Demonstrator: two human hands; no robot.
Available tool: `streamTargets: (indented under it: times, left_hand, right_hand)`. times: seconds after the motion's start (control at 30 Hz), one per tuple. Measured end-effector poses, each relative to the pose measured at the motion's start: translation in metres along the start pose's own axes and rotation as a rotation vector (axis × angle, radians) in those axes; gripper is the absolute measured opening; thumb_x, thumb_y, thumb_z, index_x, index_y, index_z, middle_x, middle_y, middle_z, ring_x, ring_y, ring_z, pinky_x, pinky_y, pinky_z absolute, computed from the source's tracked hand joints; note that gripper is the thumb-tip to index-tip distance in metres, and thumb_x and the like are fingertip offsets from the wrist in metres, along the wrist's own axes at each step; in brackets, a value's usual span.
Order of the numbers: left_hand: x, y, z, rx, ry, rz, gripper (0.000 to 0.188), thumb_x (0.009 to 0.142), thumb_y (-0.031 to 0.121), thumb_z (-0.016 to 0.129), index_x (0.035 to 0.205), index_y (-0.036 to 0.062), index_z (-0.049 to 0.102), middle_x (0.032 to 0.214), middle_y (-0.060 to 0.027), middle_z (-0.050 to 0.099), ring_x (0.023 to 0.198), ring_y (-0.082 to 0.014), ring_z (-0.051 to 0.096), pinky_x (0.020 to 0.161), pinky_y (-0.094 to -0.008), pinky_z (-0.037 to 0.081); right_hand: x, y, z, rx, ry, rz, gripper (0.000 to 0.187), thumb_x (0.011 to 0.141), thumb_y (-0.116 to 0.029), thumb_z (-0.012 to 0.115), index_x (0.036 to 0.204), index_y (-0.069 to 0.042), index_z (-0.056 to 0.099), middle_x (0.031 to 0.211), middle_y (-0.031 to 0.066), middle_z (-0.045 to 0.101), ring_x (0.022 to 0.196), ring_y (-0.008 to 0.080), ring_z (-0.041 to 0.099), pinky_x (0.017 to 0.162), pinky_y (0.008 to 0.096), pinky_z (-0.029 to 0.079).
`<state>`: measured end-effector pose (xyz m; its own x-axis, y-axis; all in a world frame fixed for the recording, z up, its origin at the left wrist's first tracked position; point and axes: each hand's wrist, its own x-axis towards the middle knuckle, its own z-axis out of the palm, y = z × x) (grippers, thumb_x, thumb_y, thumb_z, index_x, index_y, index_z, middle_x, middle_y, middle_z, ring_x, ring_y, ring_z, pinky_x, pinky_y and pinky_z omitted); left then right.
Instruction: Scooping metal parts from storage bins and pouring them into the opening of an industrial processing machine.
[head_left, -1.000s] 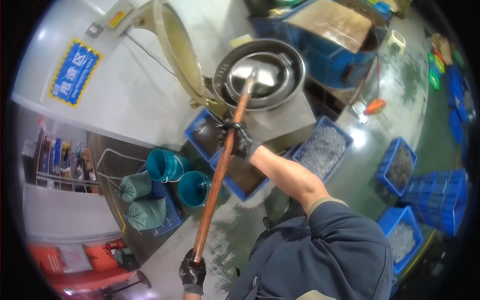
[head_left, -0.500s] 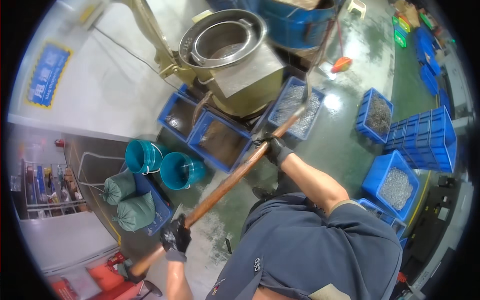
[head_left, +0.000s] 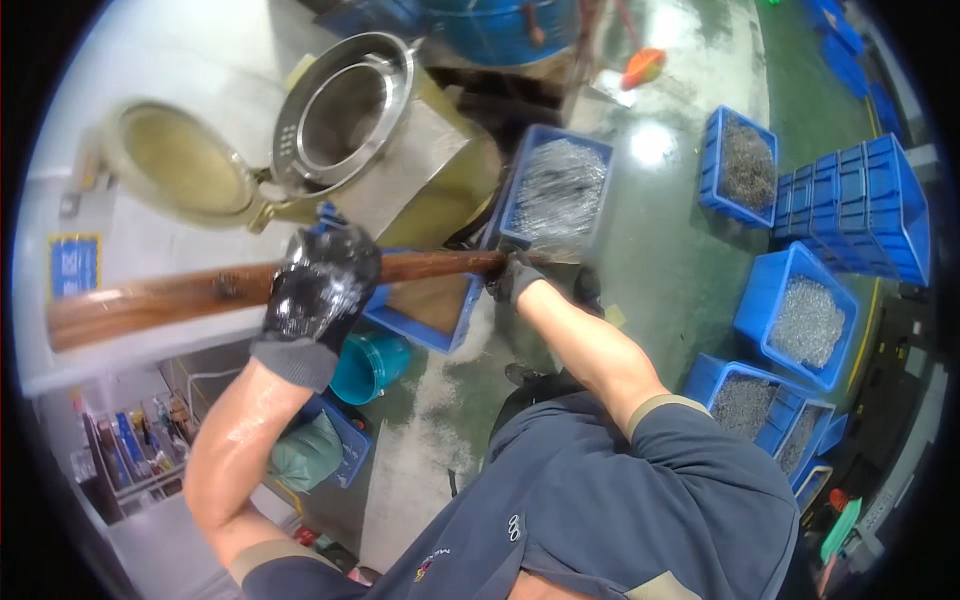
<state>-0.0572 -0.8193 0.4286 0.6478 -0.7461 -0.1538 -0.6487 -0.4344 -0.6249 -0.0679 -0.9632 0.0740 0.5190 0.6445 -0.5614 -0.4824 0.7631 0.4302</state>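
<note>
Both my hands wear black gloves and are closed round a long brown wooden handle [head_left: 430, 264], which lies nearly level across the view. My left hand [head_left: 322, 285], its glove wet and shiny, grips it toward the thick left end. Farther right, my right hand [head_left: 512, 280] holds it low, just in front of a blue crate [head_left: 607, 190] filled with shiny metal pieces [head_left: 560, 185]. What sits on the handle's working end cannot be made out clearly. Behind the left hand stands a round machine [head_left: 440, 190] with a steel basket [head_left: 345, 115] inside and its lid [head_left: 180, 160] swung up.
A crate of brown liquid [head_left: 430, 300] sits below the handle, beside a teal bucket [head_left: 370, 368] and a green sack [head_left: 306, 450]. Rightward stand a stack of blue crates [head_left: 850, 205] and several crates of metal pieces. A blue drum [head_left: 500, 30] stands behind.
My left hand has swung up and forward with the handle, from the lower left to beside the machine. The handle has turned from slanting to nearly level. My right hand has shifted slightly left.
</note>
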Motion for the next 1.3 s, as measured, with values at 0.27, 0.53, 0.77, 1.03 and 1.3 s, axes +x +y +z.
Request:
streamTargets:
  times: [0.27,0.53,0.77,1.03,1.3]
  left_hand:
    - [0.226,0.018,0.001,-0.288,0.118,0.253,0.004,0.079,0.008,0.056,0.082,0.0070,0.059,0.075,-0.0098,0.059,0.071,-0.0244,0.063,0.066,-0.0370,0.053]
    - [0.161,0.048,0.061,0.011,-0.149,0.018,0.021,0.078,0.012,0.057,0.097,0.0040,0.062,0.068,-0.0050,0.053,0.065,-0.0221,0.056,0.057,-0.0358,0.045]
    - [0.047,0.117,0.108,0.152,-0.370,-0.170,0.006,0.088,0.015,0.056,0.085,0.0126,0.060,0.060,0.0001,0.051,0.054,-0.0173,0.056,0.049,-0.0364,0.044]
    - [-0.079,0.219,0.178,-0.263,-0.583,-0.419,0.021,0.095,0.023,0.052,0.080,0.0120,0.062,0.060,-0.0116,0.057,0.055,-0.0287,0.058,0.049,-0.0434,0.042]
    - [-0.039,0.155,0.153,-0.460,-0.847,-0.486,0.025,0.083,0.014,0.057,0.106,0.0122,0.067,0.074,-0.0124,0.061,0.067,-0.0324,0.061,0.057,-0.0456,0.046]
  right_hand:
    - [0.080,-0.179,-0.086,0.449,-0.152,0.061,0.011,0.092,-0.026,0.054,0.088,-0.017,0.059,0.073,-0.0016,0.064,0.063,0.0172,0.062,0.065,0.0338,0.058]
    - [0.104,-0.119,-0.035,0.050,0.335,-0.108,0.064,0.098,-0.051,0.034,0.149,-0.013,0.034,0.155,0.0088,0.033,0.140,0.0219,0.034,0.115,0.0323,0.022]
    - [0.153,-0.077,-0.133,0.210,0.338,-0.285,0.050,0.098,-0.050,0.036,0.134,-0.017,0.049,0.138,0.0104,0.049,0.131,0.0262,0.041,0.112,0.0395,0.029]
    - [0.143,-0.073,-0.186,-0.114,0.527,-0.274,0.046,0.096,-0.043,0.055,0.126,-0.011,0.040,0.096,0.0179,0.056,0.074,0.0368,0.062,0.066,0.0517,0.058]
    - [0.145,-0.065,-0.147,-0.211,0.686,-0.362,0.051,0.098,-0.049,0.049,0.120,-0.003,0.046,0.090,0.0213,0.063,0.073,0.0367,0.064,0.067,0.0509,0.055]
